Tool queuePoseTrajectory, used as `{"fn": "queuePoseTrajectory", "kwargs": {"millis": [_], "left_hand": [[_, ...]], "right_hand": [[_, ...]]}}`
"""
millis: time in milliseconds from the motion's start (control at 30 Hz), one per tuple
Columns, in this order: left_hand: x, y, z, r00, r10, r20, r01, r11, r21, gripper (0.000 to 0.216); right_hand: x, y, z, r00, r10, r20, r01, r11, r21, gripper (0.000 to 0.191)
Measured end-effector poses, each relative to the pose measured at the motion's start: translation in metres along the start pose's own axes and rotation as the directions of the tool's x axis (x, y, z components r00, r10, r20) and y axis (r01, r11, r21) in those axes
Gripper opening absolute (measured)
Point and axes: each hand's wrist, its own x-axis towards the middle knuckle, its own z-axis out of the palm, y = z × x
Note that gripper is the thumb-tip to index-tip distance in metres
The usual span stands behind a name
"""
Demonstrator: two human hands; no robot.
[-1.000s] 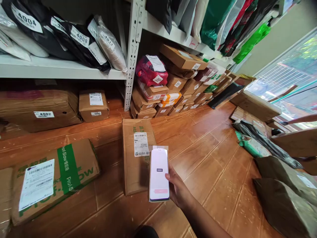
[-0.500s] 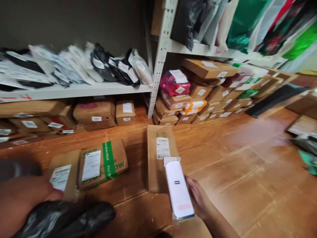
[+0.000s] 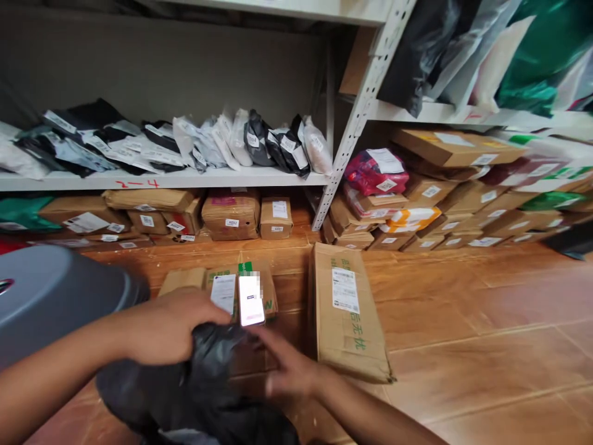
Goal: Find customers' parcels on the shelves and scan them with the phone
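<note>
While the left hand (image 3: 167,324) is closed on the top of a black plastic bag (image 3: 194,383), the bag is also touched by the blurred right hand (image 3: 290,374), its fingers spread. A lit phone (image 3: 251,300) is seen just above both hands, before a green-taped box (image 3: 259,278) on the floor (image 3: 463,334); whether it is held cannot be told.

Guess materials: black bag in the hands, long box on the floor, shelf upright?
Black bag: thin plastic film by the look, soft gloss, crumpled under the left hand. Long box: brown corrugated cardboard, matte, with a white paper label. Shelf upright: likely painted metal, light grey, with rows of punched holes.
</note>
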Motion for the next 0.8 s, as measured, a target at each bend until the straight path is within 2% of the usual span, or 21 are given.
{"fn": "queuePoseTrajectory", "kwargs": {"millis": [33, 67, 100, 167, 200, 267, 300, 333, 367, 400, 433, 467, 500, 567, 600, 633, 667, 733, 800], "left_hand": [[0.009, 0.010, -0.008, 0.993, 0.069, 0.094, -0.078, 0.992, 0.095, 0.034], [0.019, 0.023, -0.014, 0.987, 0.099, 0.129, -0.122, 0.975, 0.185, 0.040], [0.028, 0.038, -0.019, 0.980, 0.132, 0.150, -0.164, 0.961, 0.222, 0.044], [0.046, 0.077, -0.024, 0.960, 0.259, 0.108, -0.277, 0.937, 0.215, 0.038], [0.054, 0.098, -0.026, 0.941, 0.331, 0.069, -0.338, 0.919, 0.204, 0.032], [0.070, 0.138, -0.029, 0.868, 0.481, -0.120, -0.445, 0.863, 0.238, 0.028], [0.078, 0.154, -0.031, 0.798, 0.565, -0.210, -0.507, 0.817, 0.274, 0.037], [0.086, 0.165, -0.031, 0.694, 0.657, -0.293, -0.571, 0.751, 0.332, 0.050], [0.094, 0.171, -0.030, 0.615, 0.709, -0.344, -0.596, 0.704, 0.386, 0.061], [0.101, 0.170, -0.025, 0.590, 0.719, -0.367, -0.595, 0.694, 0.404, 0.070], [0.108, 0.164, -0.015, 0.612, 0.695, -0.378, -0.570, 0.719, 0.399, 0.073], [0.115, 0.152, 0.000, 0.709, 0.611, -0.354, -0.513, 0.790, 0.336, 0.071], [0.120, 0.136, 0.020, 0.828, 0.467, -0.310, -0.406, 0.881, 0.243, 0.066], [0.127, 0.096, 0.072, 0.913, 0.289, -0.287, -0.253, 0.955, 0.158, 0.067], [0.128, 0.075, 0.101, 0.941, 0.179, -0.288, -0.153, 0.982, 0.110, 0.076], [0.128, 0.057, 0.129, 0.956, 0.019, -0.294, -0.019, 1.000, 0.002, 0.085], [0.126, 0.041, 0.154, 0.952, -0.090, -0.293, 0.061, 0.993, -0.106, 0.091], [0.119, 0.020, 0.192, 0.955, -0.200, -0.220, 0.128, 0.945, -0.302, 0.094], [0.113, 0.011, 0.213, 0.969, -0.202, -0.141, 0.118, 0.883, -0.454, 0.086]], "right_hand": [[-0.015, -0.002, 0.008, 0.991, -0.042, 0.126, 0.052, 0.996, -0.073, 0.100], [-0.027, -0.002, 0.016, 0.983, -0.070, 0.172, 0.092, 0.989, -0.119, 0.106], [-0.037, -0.002, 0.023, 0.988, -0.101, 0.118, 0.119, 0.982, -0.149, 0.104], [-0.050, -0.005, 0.027, 0.978, -0.121, -0.172, 0.098, 0.986, -0.136, 0.078], [-0.056, -0.010, 0.022, 0.935, -0.099, -0.339, 0.071, 0.993, -0.096, 0.060], [-0.068, -0.026, -0.004, 0.816, -0.015, -0.578, 0.017, 1.000, -0.002, 0.034], [-0.074, -0.037, -0.022, 0.751, 0.010, -0.660, 0.000, 1.000, 0.016, 0.031], [-0.080, -0.047, -0.043, 0.658, 0.014, -0.753, -0.014, 1.000, 0.006, 0.030], [-0.085, -0.056, -0.066, 0.564, -0.008, -0.826, -0.059, 0.997, -0.050, 0.031], [-0.090, -0.062, -0.088, 0.487, -0.054, -0.872, -0.126, 0.983, -0.132, 0.032], [-0.092, -0.064, -0.109, 0.451, -0.091, -0.888, -0.223, 0.952, -0.211, 0.031], [-0.094, -0.063, -0.128, 0.433, -0.104, -0.895, -0.329, 0.906, -0.265, 0.029], [-0.094, -0.058, -0.145, 0.410, -0.109, -0.905, -0.382, 0.881, -0.280, 0.027], [-0.093, -0.042, -0.169, 0.381, -0.098, -0.919, -0.459, 0.843, -0.281, 0.021], [-0.093, -0.033, -0.178, 0.372, -0.085, -0.924, -0.479, 0.835, -0.270, 0.019], [-0.094, -0.025, -0.183, 0.370, -0.068, -0.926, -0.499, 0.827, -0.260, 0.018], [-0.096, -0.019, -0.187, 0.374, -0.049, -0.926, -0.515, 0.820, -0.251, 0.018], [-0.106, -0.013, -0.190, 0.397, -0.015, -0.918, -0.525, 0.817, -0.240, 0.026], [-0.122, -0.014, -0.188, 0.444, 0.016, -0.896, -0.513, 0.824, -0.239, 0.039]]}}
